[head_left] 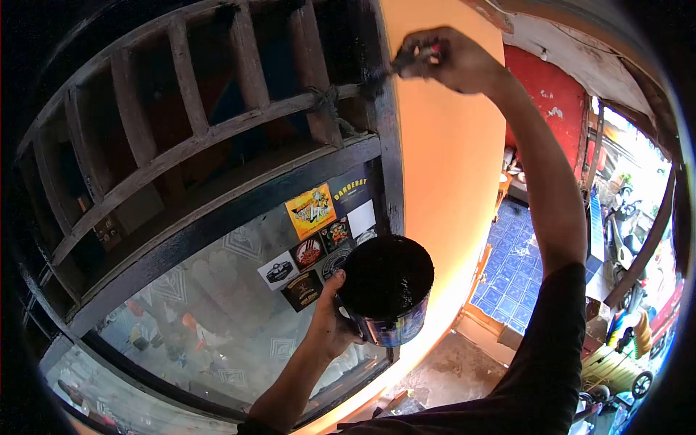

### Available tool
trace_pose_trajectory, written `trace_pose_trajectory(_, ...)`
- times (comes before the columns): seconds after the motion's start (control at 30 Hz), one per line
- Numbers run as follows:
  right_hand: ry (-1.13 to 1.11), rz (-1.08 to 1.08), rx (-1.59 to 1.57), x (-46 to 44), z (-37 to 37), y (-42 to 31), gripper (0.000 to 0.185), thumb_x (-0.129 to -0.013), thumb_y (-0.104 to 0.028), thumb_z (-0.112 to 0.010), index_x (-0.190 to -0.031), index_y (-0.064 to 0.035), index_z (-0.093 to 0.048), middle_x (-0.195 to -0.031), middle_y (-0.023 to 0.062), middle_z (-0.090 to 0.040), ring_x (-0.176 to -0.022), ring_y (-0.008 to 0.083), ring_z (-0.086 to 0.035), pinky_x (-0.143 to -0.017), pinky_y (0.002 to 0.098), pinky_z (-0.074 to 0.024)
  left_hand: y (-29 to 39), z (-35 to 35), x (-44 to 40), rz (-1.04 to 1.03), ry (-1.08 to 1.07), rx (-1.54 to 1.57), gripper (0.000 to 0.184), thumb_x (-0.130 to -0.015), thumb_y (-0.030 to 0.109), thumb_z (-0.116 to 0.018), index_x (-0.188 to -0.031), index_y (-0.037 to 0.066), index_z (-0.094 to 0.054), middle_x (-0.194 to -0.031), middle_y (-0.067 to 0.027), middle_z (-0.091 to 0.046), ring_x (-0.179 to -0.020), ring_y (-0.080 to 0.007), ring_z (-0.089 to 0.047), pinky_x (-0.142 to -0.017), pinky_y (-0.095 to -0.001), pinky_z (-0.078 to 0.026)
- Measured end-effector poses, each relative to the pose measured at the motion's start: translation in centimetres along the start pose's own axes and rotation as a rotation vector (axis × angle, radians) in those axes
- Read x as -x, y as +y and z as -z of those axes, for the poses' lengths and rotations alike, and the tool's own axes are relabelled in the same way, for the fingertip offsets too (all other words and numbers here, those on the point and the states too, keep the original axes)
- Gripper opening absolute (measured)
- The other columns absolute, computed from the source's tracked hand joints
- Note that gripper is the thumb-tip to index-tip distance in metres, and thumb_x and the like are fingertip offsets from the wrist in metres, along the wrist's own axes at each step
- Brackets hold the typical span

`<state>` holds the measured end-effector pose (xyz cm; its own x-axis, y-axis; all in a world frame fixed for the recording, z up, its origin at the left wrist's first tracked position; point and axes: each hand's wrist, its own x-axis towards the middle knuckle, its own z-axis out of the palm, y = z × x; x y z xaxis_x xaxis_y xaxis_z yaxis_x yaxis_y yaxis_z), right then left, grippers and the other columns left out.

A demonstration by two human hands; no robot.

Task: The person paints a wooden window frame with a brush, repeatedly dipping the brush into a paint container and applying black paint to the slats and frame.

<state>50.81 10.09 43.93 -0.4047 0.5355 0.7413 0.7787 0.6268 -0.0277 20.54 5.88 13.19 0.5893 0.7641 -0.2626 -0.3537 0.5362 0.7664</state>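
Observation:
My left hand point(335, 325) grips the side of a round paint can point(400, 330) and holds it up in front of the window. Dark, nearly black paint point(388, 279) shows inside its open top. Raised at the upper right, my right hand point(453, 61) is closed around a paintbrush point(377, 80). The dark bristles touch or nearly touch the wooden frame post point(388, 116) beside the orange wall; I cannot tell which. My fingers hide much of the brush handle.
Left of the post are wooden slats point(190, 76) above a glass pane point(196, 326) with several stickers point(312, 210). An orange wall point(453, 159) curves away on the right. Beyond it lie a blue tiled floor point(511, 261) and a cluttered area with a wheel point(642, 384).

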Motion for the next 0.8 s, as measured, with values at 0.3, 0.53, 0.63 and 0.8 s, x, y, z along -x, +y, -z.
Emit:
trace_pose_trajectory(0.3,0.754,0.395,0.067,-1.3,-4.3,1.1,0.02,-0.087,-0.015,-0.075,-0.103,-0.0043,-0.067,-0.091,0.0063,-0.07,-0.074,0.0137,-0.063,-0.069,0.0276,-0.0518,0.3,-0.6,0.8,0.01,-0.013,-0.007,0.084,-0.085,0.072,-0.046,-0.152,0.023,-0.035,-0.157,-0.0144,-0.034,-0.14,-0.0457,-0.034,-0.104,-0.0789,-0.018)
trace_pose_trajectory(0.53,0.363,0.083,-0.157,6.7,-8.8,0.8,0.016,-0.089,-0.005,-0.072,-0.103,-0.0004,-0.066,-0.093,0.009,-0.07,-0.084,0.0144,-0.066,-0.076,0.0281,-0.0533,0.4,-0.2,0.3,0.035,-0.003,0.005,0.084,-0.084,0.071,-0.049,-0.152,0.023,-0.035,-0.155,-0.0148,-0.037,-0.138,-0.0466,-0.037,-0.101,-0.0766,-0.026)
trace_pose_trajectory(0.63,0.022,-0.054,-0.205,7.9,-6.4,-0.9,0.017,-0.087,-0.009,-0.074,-0.101,-0.0022,-0.067,-0.089,0.007,-0.07,-0.079,0.0118,-0.063,-0.072,0.0268,-0.051,0.4,-0.2,0.3,0.001,-0.046,-0.013,0.086,-0.083,0.071,-0.052,-0.152,0.023,-0.035,-0.155,-0.016,-0.037,-0.139,-0.0461,-0.035,-0.101,-0.0763,-0.024)
trace_pose_trajectory(0.8,-0.066,-0.088,-0.346,4.8,-2.5,-0.9,0.018,-0.084,-0.012,-0.078,-0.098,-0.0042,-0.069,-0.088,0.0072,-0.072,-0.081,0.0093,-0.062,-0.076,0.0272,-0.0512,0.1,0.8,-0.2,0.019,-0.039,0.016,0.09,-0.081,0.071,-0.054,-0.153,0.021,-0.033,-0.156,-0.0172,-0.034,-0.139,-0.0472,-0.033,-0.099,-0.0787,-0.022)
